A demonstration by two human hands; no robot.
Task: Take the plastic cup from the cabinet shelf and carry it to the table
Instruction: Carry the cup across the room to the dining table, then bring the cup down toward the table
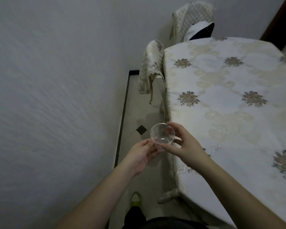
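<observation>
Clear plastic cup (162,136) pinched upright between left hand (141,157) and right hand (184,147), just beside the table (238,80) edge, probably steadied for set-down.

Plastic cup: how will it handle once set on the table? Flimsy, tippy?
The cup looks clear, thin-walled and empty, so probably very light and squeezable. Both hands, left hand and right hand, hold it by fingertips. On the soft tablecloth it may tip easily.

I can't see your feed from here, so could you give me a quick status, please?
Both hands on clear plastic cup: left hand low, right hand at rim. Cup over floor, beside table. Nothing in the way.
</observation>
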